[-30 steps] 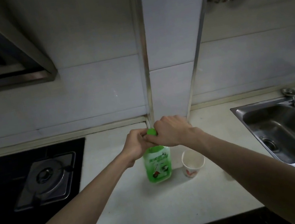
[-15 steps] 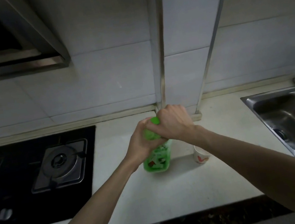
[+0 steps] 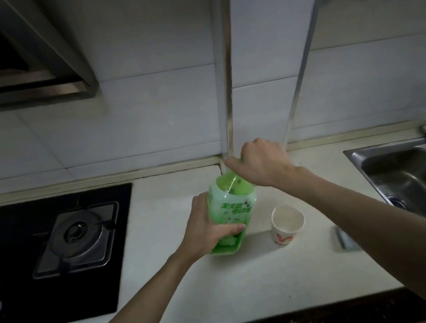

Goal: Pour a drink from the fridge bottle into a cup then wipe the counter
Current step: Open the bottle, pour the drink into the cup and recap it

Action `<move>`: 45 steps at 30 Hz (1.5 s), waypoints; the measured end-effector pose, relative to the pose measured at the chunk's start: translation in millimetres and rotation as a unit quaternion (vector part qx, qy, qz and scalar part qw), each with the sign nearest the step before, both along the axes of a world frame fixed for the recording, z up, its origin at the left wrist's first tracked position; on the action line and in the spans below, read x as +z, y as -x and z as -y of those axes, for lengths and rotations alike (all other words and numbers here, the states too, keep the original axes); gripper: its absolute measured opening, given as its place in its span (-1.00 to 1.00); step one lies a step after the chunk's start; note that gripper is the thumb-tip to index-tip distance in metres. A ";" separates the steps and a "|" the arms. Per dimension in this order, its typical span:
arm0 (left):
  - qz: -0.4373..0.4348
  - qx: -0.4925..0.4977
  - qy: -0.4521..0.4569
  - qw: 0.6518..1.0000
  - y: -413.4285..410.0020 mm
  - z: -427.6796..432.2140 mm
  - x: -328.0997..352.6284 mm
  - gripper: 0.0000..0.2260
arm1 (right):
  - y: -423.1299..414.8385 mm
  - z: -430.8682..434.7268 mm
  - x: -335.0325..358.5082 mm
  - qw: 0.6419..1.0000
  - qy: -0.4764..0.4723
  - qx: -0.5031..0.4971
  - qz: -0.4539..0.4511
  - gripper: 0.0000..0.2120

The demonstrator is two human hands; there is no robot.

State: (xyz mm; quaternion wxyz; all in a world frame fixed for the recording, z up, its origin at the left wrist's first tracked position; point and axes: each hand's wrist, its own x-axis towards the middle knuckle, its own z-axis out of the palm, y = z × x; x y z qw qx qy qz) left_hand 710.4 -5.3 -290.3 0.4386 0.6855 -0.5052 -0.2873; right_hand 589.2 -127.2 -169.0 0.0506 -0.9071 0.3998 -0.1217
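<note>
Gas hob (image 3: 53,261) left, sink (image 3: 417,177) right

bottle (image 3: 230,209): green, pale label with green print
cup (image 3: 287,223): white, red mark
hob (image 3: 53,255): black
counter (image 3: 228,294): off-white

The bottle (image 3: 232,208) is leaning over the worktop (image 3: 228,294), and the cup (image 3: 287,223) is sitting on the worktop just to its right. The left grip (image 3: 206,231) is holding the bottle's lower side, the right grip (image 3: 260,167) its top. The hob (image 3: 127,260) is lying well to the left, the sink (image 3: 407,185) to the right.
</note>
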 end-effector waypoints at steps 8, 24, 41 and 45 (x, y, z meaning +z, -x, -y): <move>0.134 0.046 -0.032 0.989 30.3 25.3 29.0 -0.21 | 28.9 42.6 4.9 0.996 -0.040 -0.038 -0.064 -0.57; 0.084 -0.013 -0.074 0.994 35.3 50.8 79.2 -0.31 | 61.8 83.2 1.4 0.977 -0.045 0.056 0.201 -0.52; 0.058 -0.056 -0.159 0.984 52.9 50.2 93.0 -0.33 | 73.7 90.4 26.2 0.996 -0.061 0.020 -0.056 -0.57; 0.068 -0.036 -0.135 0.988 56.3 52.5 92.7 -0.33 | 70.6 90.6 19.9 0.993 -0.103 -0.029 0.050 -0.56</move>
